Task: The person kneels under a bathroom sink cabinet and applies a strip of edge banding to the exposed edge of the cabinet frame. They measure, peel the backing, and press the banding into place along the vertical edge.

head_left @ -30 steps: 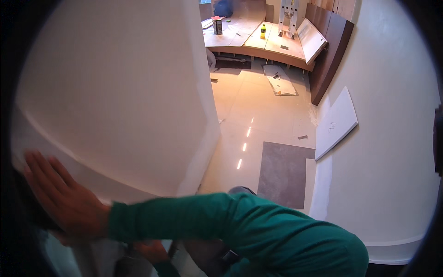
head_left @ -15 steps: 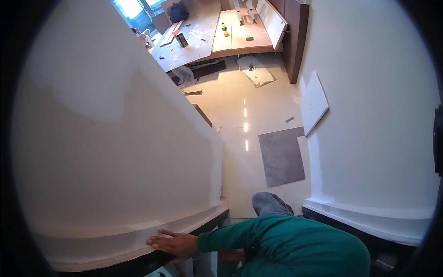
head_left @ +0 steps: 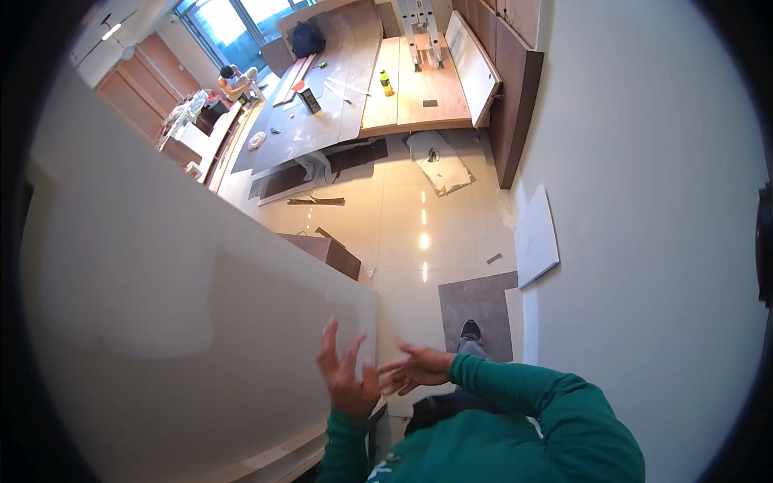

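The panel (head_left: 185, 322), a big off-white board, is standing upright on the person's left, filling most of the left half of the view; its right edge is running down just beside the hands. Its lower end is sitting at a brown ledge near the bottom of the frame.

Left hand (head_left: 346, 374) is raised w/ fingers (head_left: 328, 342) spread wide, palm open, hovering in front of the panel's right edge; can't tell if it's touching the face. Right hand (head_left: 419, 369) is lying flat & open just beside it, fingertips reaching toward the left palm, holding nothing. Both arms are in green sleeves (head_left: 515, 402) coming up from the lower edge.

Below the hands a dark shoe (head_left: 470, 330) is standing on a grey mat (head_left: 475, 306) on the glossy tile floor (head_left: 403, 209). A plain wall (head_left: 644, 201) is taking up the right side, w/ a small white board (head_left: 535, 237) leaning against it. A dark brown box (head_left: 326, 251) is sitting on the floor just past the panel's top edge.

Further back, a long worktop (head_left: 411, 88) is carrying a yellow-green bottle (head_left: 386, 82) & small bits. Another person (head_left: 233, 80) is sitting far off near the windows (head_left: 233, 24).
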Demonstrator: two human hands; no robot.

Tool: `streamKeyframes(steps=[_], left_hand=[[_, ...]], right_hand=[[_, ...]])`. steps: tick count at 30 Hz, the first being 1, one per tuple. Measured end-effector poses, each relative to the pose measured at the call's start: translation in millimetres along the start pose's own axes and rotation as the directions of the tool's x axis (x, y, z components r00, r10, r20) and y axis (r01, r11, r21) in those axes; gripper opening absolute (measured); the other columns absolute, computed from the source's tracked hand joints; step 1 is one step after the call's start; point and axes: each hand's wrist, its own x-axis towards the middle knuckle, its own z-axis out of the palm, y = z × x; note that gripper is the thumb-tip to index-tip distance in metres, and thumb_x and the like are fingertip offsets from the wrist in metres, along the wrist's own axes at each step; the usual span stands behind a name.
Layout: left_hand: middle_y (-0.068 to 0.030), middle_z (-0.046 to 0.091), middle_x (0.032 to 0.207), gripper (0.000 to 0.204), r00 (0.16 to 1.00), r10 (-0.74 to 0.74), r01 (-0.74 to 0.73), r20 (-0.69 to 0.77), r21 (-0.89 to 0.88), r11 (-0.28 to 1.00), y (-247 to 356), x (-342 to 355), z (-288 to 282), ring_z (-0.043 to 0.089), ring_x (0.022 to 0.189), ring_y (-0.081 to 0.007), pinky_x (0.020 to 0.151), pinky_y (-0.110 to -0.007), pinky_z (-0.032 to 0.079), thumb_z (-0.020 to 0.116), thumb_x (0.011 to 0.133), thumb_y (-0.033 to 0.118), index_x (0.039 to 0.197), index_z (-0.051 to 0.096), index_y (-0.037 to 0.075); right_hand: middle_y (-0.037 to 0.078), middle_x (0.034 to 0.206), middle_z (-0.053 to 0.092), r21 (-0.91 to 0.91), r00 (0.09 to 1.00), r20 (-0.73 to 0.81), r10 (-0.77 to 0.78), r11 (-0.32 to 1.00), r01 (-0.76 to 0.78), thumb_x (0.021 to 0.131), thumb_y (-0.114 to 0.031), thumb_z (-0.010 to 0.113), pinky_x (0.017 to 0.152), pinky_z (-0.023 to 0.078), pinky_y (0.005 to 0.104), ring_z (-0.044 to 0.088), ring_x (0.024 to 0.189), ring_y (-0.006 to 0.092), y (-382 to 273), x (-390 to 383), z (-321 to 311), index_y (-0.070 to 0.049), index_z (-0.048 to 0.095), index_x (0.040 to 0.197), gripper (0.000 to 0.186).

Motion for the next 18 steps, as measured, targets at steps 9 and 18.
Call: streamKeyframes(steps=[9,18], left_hand=[[-0.019,0.025,0.16,0.063,0.809,0.423,-0.317,0.408,-0.302,0.899,37,153,135,0.027,0.146,-0.0383,0.117,-0.049,0.025,0.057,0.095,0.039,0.149,0.043,0.009],[-0.017,0.066,0.078,0.013,0.899,-0.359,0.336,0.253,0.131,0.933,-261,62,185,0.064,0.072,-0.0395,0.067,-0.046,0.052,0.061,0.089,0.014,0.081,0.067,0.007]], right_hand=[[0.022,0.142,0.052,0.218,0.713,-0.255,-0.654,0.679,0.701,0.09,-0.08,0.027,0.111,0.033,0.051,0.051,0.13,0.0302,-198,-134,10,-0.001,0.046,0.142,0.097],[0.002,0.063,0.057,-0.508,-0.278,-0.849,-0.45,0.549,0.663,0.099,-0.036,0.057,0.055,0.047,0.0306,0.057,0.058,0.0147,-236,-329,-239,-0.013,0.056,0.072,0.035]])
